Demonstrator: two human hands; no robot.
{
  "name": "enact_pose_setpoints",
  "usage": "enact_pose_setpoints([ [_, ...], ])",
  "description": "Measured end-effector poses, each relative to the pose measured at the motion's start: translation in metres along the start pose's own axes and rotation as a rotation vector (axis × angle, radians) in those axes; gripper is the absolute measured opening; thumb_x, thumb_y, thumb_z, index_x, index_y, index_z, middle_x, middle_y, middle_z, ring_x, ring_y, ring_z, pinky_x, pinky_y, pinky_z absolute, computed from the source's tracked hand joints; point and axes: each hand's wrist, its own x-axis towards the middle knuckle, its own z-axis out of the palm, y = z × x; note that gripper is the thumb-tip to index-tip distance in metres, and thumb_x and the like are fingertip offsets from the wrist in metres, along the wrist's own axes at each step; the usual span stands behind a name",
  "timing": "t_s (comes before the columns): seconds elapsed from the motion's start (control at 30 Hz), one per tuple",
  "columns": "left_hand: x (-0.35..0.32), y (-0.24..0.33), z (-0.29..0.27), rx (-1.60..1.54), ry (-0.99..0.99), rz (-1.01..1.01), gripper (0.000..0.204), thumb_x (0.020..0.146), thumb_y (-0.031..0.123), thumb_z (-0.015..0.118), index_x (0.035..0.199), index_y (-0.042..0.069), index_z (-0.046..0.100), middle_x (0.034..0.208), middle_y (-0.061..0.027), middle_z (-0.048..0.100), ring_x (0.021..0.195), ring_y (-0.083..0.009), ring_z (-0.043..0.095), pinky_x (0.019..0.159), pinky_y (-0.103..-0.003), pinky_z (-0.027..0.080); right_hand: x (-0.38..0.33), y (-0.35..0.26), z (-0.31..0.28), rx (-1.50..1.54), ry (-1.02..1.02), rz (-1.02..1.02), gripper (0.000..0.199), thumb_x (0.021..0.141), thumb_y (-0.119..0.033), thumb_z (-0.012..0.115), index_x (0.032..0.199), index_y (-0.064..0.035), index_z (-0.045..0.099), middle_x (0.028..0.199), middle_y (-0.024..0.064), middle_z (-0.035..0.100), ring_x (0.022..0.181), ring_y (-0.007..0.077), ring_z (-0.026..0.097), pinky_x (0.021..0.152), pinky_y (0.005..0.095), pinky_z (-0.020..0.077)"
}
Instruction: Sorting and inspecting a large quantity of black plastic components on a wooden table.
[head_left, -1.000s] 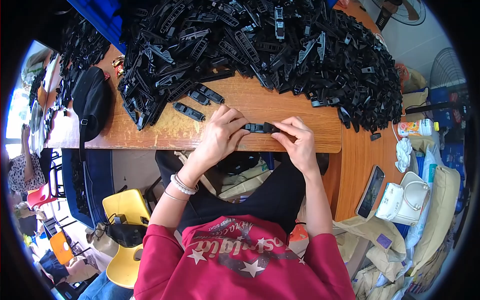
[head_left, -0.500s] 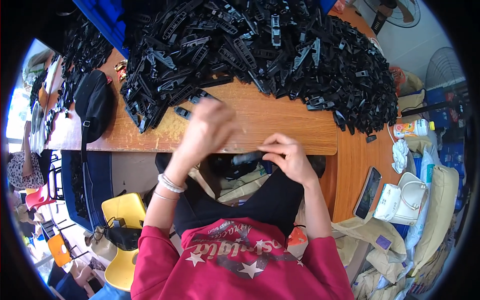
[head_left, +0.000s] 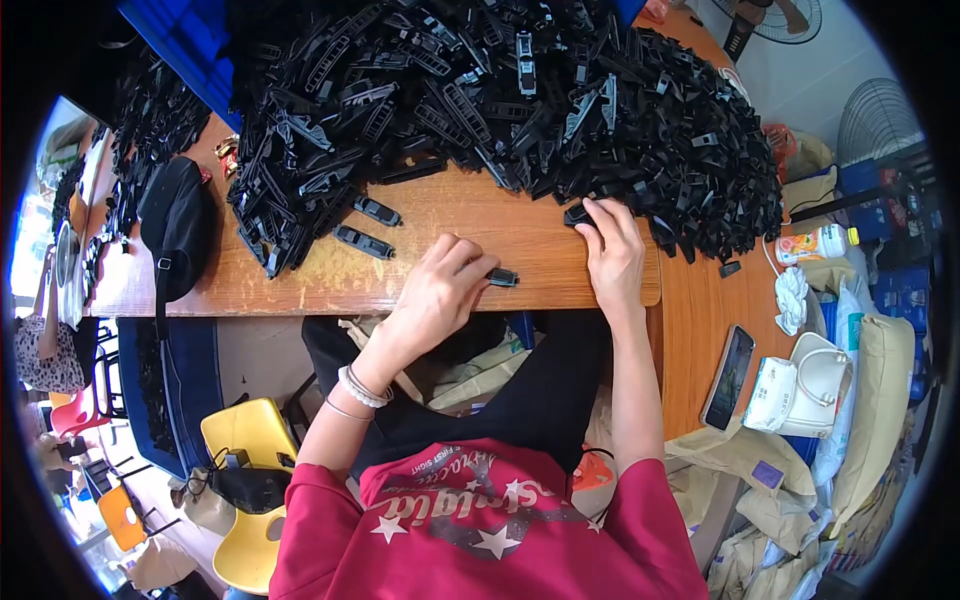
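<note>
My left hand [head_left: 440, 292] is low over the wooden tabletop near its front edge. Its fingers are closed on one end of a slim black plastic piece [head_left: 504, 278], which points to the right. Farther right, my right hand [head_left: 613, 250] pinches a small black plastic part [head_left: 577, 214] between thumb and fingers at the edge of the big heap. Two black elongated assembled pieces lie side by side left of my left hand: an upper piece [head_left: 377, 210] and a lower piece [head_left: 362, 242].
A large heap of black plastic parts [head_left: 680, 140] covers the back of the table [head_left: 470, 210]. A blue bin [head_left: 185, 50] stands at the back left, near a black bag [head_left: 180, 230]. At right are a phone [head_left: 729, 377], a bottle [head_left: 815, 244] and a white handbag [head_left: 815, 395].
My right hand has moved from above my lap up to the heap's edge. My left hand has come down and right, onto a black piece near the table's front edge.
</note>
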Motion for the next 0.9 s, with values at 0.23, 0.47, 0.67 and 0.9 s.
enact_pose_setpoints([
  [0.23, -0.016, -0.006, -0.002, -0.089, 0.051, -0.154, 0.023, 0.076, 0.0, 0.074, 0.098, -0.001, 0.068, 0.096, -0.0107, 0.061, 0.091, -0.029, 0.056, 0.08, -0.037, 0.048, 0.008, -0.008, 0.0, -0.041, 0.06, -0.15, 0.013, 0.083, -0.003, 0.071, 0.095, 0.0002, 0.068, 0.101, 0.0095, 0.064, 0.084, 0.0265, 0.06, 0.078, 0.0375, 0.0448],
  [0.47, -0.019, -0.007, -0.003, -0.146, 0.085, -0.212, 0.021, 0.076, 0.001, 0.075, 0.096, 0.0, 0.069, 0.096, -0.0092, 0.061, 0.091, -0.0275, 0.056, 0.079, -0.036, 0.047, -0.022, -0.057, 0.008, 0.838, -0.119, 0.384, 0.024, 0.086, 0.0, 0.069, 0.11, 0.0022, 0.065, 0.104, 0.01, 0.065, 0.085, 0.0155, 0.066, 0.073, 0.0263, 0.0533],
  [0.67, -0.021, -0.01, -0.003, -0.175, 0.09, -0.231, 0.021, 0.074, 0.001, 0.075, 0.095, 0.0, 0.069, 0.095, -0.0089, 0.061, 0.089, -0.0269, 0.055, 0.078, -0.035, 0.047, -0.031, -0.056, -0.001, 0.253, -0.135, 0.105, 0.021, 0.082, 0.0, 0.073, 0.102, 0.0018, 0.07, 0.097, 0.0104, 0.065, 0.083, 0.0206, 0.063, 0.075, 0.0297, 0.05],
  [0.9, -0.019, -0.014, -0.004, -0.155, 0.07, -0.185, 0.024, 0.074, 0.004, 0.077, 0.096, 0.001, 0.07, 0.095, -0.0086, 0.059, 0.088, -0.0276, 0.055, 0.077, -0.037, 0.048, -0.028, -0.058, -0.013, 0.603, -0.426, 0.275, 0.027, 0.08, 0.002, 0.074, 0.107, 0.0023, 0.071, 0.09, 0.0094, 0.065, 0.081, 0.0183, 0.062, 0.07, 0.0275, 0.0507],
])
